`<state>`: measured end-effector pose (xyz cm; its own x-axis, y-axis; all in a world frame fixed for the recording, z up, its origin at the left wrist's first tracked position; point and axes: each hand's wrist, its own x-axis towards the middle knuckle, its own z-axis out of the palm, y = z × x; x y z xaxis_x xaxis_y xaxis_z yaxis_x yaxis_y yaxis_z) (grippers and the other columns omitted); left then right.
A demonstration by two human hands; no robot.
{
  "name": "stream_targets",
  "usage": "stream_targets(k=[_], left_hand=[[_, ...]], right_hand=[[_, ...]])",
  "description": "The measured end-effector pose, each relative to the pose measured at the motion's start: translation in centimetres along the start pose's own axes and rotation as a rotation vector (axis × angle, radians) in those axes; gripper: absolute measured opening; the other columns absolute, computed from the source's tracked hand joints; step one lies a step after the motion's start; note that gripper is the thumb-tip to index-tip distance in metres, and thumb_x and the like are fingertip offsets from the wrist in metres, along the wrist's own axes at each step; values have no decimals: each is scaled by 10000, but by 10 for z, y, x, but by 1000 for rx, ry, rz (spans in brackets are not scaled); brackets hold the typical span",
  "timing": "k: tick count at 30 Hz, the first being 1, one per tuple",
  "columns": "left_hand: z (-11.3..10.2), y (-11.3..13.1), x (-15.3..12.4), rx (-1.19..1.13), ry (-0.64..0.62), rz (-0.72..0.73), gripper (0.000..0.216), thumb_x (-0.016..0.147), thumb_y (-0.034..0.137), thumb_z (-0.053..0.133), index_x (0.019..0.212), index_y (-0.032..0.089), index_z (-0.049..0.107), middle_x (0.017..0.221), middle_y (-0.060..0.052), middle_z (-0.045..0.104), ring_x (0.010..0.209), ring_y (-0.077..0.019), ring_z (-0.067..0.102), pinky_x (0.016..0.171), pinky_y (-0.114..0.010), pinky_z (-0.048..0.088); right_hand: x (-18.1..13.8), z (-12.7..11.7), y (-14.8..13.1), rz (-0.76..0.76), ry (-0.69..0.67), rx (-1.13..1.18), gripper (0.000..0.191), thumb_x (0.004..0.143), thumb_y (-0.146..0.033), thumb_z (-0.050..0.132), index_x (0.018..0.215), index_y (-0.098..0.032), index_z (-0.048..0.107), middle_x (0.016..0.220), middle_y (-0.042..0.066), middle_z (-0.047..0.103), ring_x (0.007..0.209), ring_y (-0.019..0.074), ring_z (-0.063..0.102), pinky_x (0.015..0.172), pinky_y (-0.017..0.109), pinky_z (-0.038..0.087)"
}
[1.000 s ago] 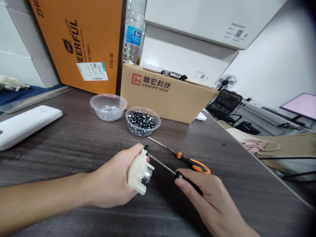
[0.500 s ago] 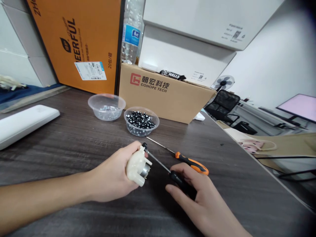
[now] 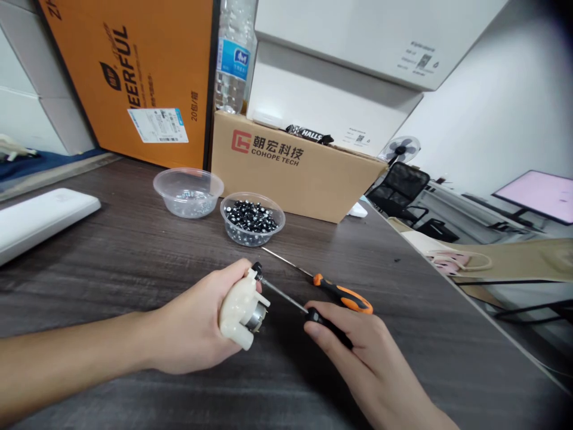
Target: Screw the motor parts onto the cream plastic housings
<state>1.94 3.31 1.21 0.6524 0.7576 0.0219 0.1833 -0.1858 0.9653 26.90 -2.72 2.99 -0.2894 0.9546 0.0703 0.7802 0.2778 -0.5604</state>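
Observation:
My left hand (image 3: 197, 319) is closed around a cream plastic pump housing (image 3: 236, 307) with a silver motor (image 3: 256, 317) set in it and a short spout pointing down. A small black part (image 3: 256, 270) sits at the housing's top corner. With my right hand (image 3: 362, 346) I grip the black handle of a screwdriver (image 3: 284, 295), thumb and fingers wrapped round it. The shaft runs up and left, and its tip meets the black part; the exact contact is too small to make out.
Beyond my hands lies an orange-and-black screwdriver (image 3: 342, 292). Behind it stand a clear bowl of black-and-silver small parts (image 3: 251, 218) and a clear bowl with a few silver pieces (image 3: 188, 194). A cardboard box (image 3: 295, 173) backs them. A white case (image 3: 45, 221) lies at left.
My right thumb has closed onto the screwdriver handle, where it stood apart before. The pump housing has tilted slightly and shifted a little left in view.

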Motion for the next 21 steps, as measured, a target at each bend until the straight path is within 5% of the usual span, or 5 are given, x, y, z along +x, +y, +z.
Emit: stream_targets(k=[5, 10, 15, 21], left_hand=[[0, -1, 0, 57, 11, 21, 316, 705, 45, 577, 874, 246, 401, 785, 94, 446, 665, -100, 400, 591, -232, 377], [2, -2, 2, 3, 18, 30, 316, 697, 49, 579, 894, 239, 421, 803, 87, 470, 683, -100, 430, 609, -223, 401], [2, -2, 5, -45, 47, 9, 302, 701, 27, 560, 893, 226, 440, 814, 85, 471, 703, -93, 445, 632, -208, 402], [-1, -5, 5, 2, 14, 13, 299, 708, 63, 585, 895, 238, 432, 827, 82, 490, 702, -100, 450, 624, -215, 405]], right_hand=[[-2, -2, -7, 155, -74, 205, 386, 1053, -495, 476, 800, -235, 607, 804, 7, 621, 798, 211, 582, 648, 294, 434], [6, 0, -8, 357, -234, 595, 370, 997, -525, 554, 832, -203, 631, 613, -78, 346, 557, 119, 334, 526, 245, 308], [6, 5, -1, 196, -19, 193, 201, 988, -421, 572, 1004, -243, 663, 866, 12, 670, 803, 213, 634, 662, 293, 471], [4, 0, 9, -18, 29, -78, 211, 1053, -371, 510, 983, -260, 676, 920, 9, 740, 817, 218, 689, 741, 328, 495]])
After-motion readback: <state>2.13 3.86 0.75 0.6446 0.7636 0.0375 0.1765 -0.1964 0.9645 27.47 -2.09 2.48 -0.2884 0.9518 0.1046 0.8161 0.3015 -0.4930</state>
